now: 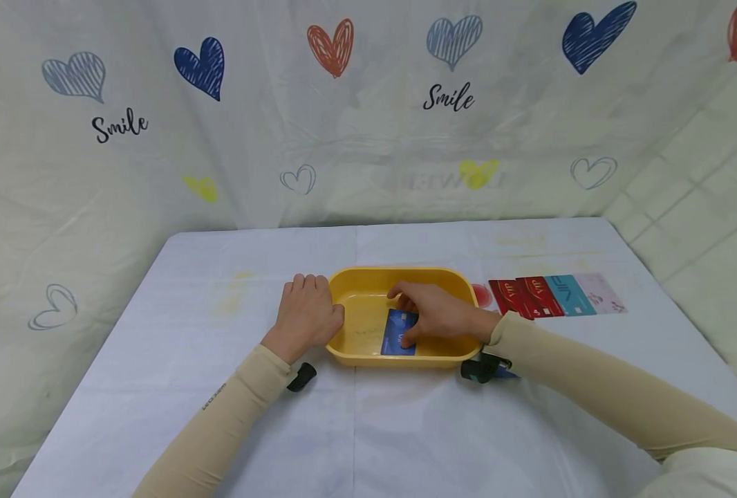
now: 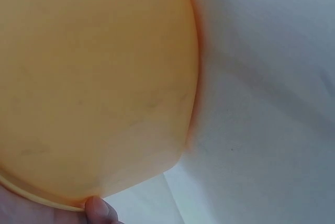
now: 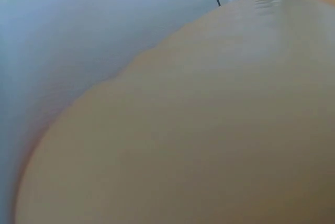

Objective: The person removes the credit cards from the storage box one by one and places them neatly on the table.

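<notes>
A yellow plastic tray point(image 1: 362, 332) with rounded corners stands on the white-covered table. My left hand point(image 1: 306, 311) grips its left rim; in the left wrist view a fingertip point(image 2: 98, 209) shows at the tray's edge. Over the tray's inside is my right hand point(image 1: 440, 311), its thumb overlapping a blue card point(image 1: 395, 335) and its bent index finger raised apart from the card. That card is near the front wall of the tray, its right part hidden by the hand. The right wrist view is mostly filled by the tray's blurred yellow wall point(image 3: 183, 130).
Right of the tray lies a row of cards: two red ones point(image 1: 539, 296), a teal one point(image 1: 569, 294) and a pale pink one point(image 1: 600, 292). A round reddish thing point(image 1: 482, 295) shows by the tray's right end. Behind the table hangs a heart-printed curtain point(image 1: 368, 124).
</notes>
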Demonstrator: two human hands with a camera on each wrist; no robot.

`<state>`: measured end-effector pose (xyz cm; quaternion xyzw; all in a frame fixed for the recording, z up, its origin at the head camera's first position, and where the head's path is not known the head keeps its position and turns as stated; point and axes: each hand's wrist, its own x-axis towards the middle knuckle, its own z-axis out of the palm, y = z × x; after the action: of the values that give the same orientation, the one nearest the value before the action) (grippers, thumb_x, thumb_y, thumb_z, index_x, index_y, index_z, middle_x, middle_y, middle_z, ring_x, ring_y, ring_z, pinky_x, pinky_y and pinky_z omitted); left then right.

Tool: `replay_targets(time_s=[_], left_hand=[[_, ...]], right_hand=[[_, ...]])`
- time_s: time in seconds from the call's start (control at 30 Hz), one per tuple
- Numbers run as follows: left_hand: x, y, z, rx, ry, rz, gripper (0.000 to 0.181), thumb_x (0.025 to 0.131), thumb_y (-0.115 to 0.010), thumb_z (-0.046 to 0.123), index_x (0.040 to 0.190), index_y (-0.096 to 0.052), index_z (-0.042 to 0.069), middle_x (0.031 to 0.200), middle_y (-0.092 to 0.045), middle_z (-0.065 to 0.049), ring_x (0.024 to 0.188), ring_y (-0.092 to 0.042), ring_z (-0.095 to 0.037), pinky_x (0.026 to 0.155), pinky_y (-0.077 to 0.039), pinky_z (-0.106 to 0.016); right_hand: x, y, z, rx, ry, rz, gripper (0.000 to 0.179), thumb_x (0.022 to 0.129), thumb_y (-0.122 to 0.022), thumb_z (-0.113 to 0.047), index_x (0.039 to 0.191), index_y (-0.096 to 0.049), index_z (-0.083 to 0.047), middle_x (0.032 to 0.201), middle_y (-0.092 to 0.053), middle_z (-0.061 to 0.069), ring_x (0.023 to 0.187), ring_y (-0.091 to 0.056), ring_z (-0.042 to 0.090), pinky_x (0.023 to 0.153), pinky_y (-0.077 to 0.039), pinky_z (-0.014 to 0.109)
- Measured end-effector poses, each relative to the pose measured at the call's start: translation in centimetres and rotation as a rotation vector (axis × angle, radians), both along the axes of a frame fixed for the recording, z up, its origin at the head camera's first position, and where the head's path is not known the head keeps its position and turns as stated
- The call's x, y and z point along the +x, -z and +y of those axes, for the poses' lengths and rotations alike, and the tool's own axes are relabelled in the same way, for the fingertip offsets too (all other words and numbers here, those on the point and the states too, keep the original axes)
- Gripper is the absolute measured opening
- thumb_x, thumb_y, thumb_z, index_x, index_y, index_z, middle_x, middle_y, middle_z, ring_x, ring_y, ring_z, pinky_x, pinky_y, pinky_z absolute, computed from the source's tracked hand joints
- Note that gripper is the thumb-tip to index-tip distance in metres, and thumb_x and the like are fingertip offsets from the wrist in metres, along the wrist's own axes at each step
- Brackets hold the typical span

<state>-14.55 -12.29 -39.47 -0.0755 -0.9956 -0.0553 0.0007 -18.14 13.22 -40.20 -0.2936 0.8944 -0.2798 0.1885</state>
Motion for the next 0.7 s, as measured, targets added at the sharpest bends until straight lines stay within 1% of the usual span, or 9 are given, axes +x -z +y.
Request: replay_targets(time_s=[0.2,0.37,0.43,0.57,0.7], left_hand=[[-0.01,0.01,-0.03,0.000,0.004,0.003,0.027,0.096,-0.044,0.028,0.092,-0.049,0.002,0.087,-0.049,-0.011,0.091,-0.043,-0.031,0.083,-0.035,-0.040],[-0.02,-0.01,0.00,-0.004,0.009,0.007,0.027,0.096,-0.044,0.028,0.091,-0.049,0.002,0.087,-0.049,-0.011,0.090,-0.042,-0.031,0.082,-0.035,-0.040],[-0.02,-0.01,0.02,-0.008,0.007,0.004,0.027,0.097,-0.044,0.028,0.091,-0.049,0.002,0.087,-0.049,-0.011,0.090,-0.043,-0.031,0.082,-0.035,-0.040],[0.00,-0.03,0.05,-0.011,0.003,-0.003,0.027,0.097,-0.044,0.028,0.093,-0.050,0.002,0.088,-0.049,-0.012,0.090,-0.043,-0.031,0.083,-0.035,-0.041],[-0.01,-0.03,0.08,-0.013,0.000,-0.009,0.028,0.097,-0.044,0.028,0.094,-0.050,0.002,0.088,-0.049,-0.012,0.091,-0.042,-0.031,0.083,-0.035,-0.041]], right_hand=[[0.01,-0.07,-0.01,0.014,-0.014,-0.006,0.075,0.080,-0.089,-0.025,0.141,-0.048,-0.012,0.126,-0.066,0.008,0.113,-0.061,0.021,0.107,-0.052,0.043],[0.12,-0.13,0.01,-0.015,-0.037,-0.024,0.070,0.080,-0.089,-0.022,0.137,-0.051,-0.016,0.123,-0.064,0.004,0.110,-0.059,0.019,0.105,-0.053,0.040],[0.10,-0.09,0.08,-0.027,-0.050,-0.023,0.068,0.080,-0.089,-0.021,0.136,-0.052,-0.015,0.122,-0.064,0.004,0.109,-0.059,0.019,0.104,-0.053,0.040],[0.02,0.00,0.12,-0.043,-0.036,-0.026,0.062,0.081,-0.088,-0.018,0.133,-0.055,-0.012,0.123,-0.065,0.005,0.111,-0.060,0.021,0.105,-0.052,0.043],[-0.06,0.04,0.08,-0.053,-0.014,-0.024,0.053,0.081,-0.088,-0.017,0.126,-0.061,-0.009,0.121,-0.068,0.005,0.110,-0.061,0.022,0.106,-0.052,0.044]])
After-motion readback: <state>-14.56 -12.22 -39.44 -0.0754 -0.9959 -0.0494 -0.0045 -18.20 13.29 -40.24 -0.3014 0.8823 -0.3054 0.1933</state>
